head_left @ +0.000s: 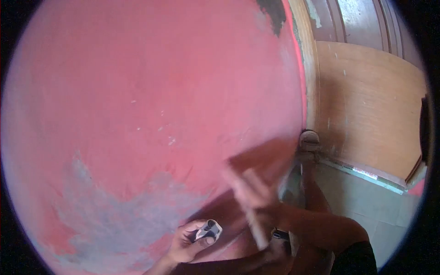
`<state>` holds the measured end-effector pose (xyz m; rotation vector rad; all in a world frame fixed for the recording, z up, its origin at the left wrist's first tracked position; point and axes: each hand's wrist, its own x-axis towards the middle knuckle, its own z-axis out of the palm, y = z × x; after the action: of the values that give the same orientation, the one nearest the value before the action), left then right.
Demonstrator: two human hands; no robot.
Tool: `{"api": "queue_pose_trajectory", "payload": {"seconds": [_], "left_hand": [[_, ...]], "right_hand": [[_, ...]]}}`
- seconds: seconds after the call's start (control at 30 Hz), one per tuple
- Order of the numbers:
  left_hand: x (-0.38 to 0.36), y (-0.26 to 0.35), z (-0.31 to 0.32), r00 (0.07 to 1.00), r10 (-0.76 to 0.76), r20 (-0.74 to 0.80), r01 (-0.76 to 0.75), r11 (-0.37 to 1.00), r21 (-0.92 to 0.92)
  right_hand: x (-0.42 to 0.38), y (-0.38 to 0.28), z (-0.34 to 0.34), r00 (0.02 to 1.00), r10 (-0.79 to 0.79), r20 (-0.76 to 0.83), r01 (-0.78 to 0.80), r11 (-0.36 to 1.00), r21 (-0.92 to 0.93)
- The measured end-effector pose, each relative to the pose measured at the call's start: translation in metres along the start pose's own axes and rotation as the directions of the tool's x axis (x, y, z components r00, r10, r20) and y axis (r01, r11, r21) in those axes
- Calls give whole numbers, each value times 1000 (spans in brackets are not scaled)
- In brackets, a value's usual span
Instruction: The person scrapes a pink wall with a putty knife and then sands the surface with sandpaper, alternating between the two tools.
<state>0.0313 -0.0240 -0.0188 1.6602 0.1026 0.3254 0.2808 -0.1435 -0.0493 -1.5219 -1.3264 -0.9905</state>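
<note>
My left hand [190,243] is closed round a small pale object with dark hollows [209,230], near the bottom middle of the view. To its right, my right hand [256,195] is smeared by motion in front of the red wall. A pale, stick-like thing [255,227] runs down from that hand, too blurred to identify. The red wall [137,82] has a large grey patch [133,215] at its lower left and a few small white specks near the middle.
A brown wooden panel [366,110] and a wooden frame edge [311,68] stand at the right. A sandalled foot [309,141] is by the wall's edge. Bent legs [330,229] occupy the lower right, above the tiled floor [362,201].
</note>
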Motion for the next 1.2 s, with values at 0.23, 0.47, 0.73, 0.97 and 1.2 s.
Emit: {"api": "queue_pose_trajectory", "payload": {"seconds": [0.23,0.47,0.73,0.97,1.2], "left_hand": [[-11,0,5,1000,-25,19,23,997,76],[9,-2,3,1000,9,-13,-9,999,35],[1,5,1,1000,24,10,-24,1000,-1],[4,-4,-2,999,5,43,-4,1000,-12],[13,-1,-10,995,73,61,-73,997,5]], "right_hand": [[6,41,-1,997,61,-39,-61,998,-1],[14,-26,-6,981,-192,-19,193,979,62],[-2,42,7,926,376,-34,-375,926,44],[30,17,-7,932,-362,22,362,926,-112],[5,30,10,999,54,4,-53,997,-61]]}}
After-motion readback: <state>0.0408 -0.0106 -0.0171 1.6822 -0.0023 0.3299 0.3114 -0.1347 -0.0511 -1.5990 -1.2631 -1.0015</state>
